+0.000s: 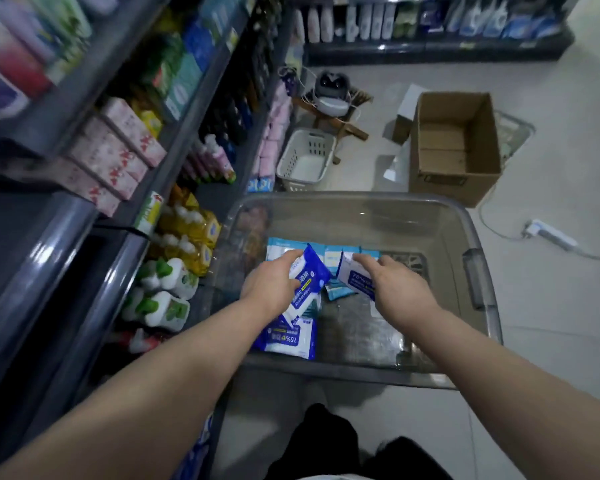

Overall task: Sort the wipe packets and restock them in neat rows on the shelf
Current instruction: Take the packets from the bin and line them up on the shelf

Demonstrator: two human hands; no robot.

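Observation:
A clear plastic tub [471, 271] stands on the floor in front of me with several wipe packets inside. My left hand [274, 285] grips a blue and white alcohol wipe packet [310, 275], tilted up above the pile. My right hand [395, 285] holds a second blue and white packet [352, 277] beside it. Another blue packet [288, 337] lies flat near the tub's front wall. Light blue packets [329, 254] lie in a row at the back of the tub. The shelf unit [84, 258] runs along my left.
The left shelves hold pink boxes [118, 150], yellow refill pouches [191, 233] and white-green bottles [167, 292]. Beyond the tub stand a white basket [307, 157], an open cardboard box [454, 147] and a wooden stool. A power strip [551, 233] with cable lies on the right floor.

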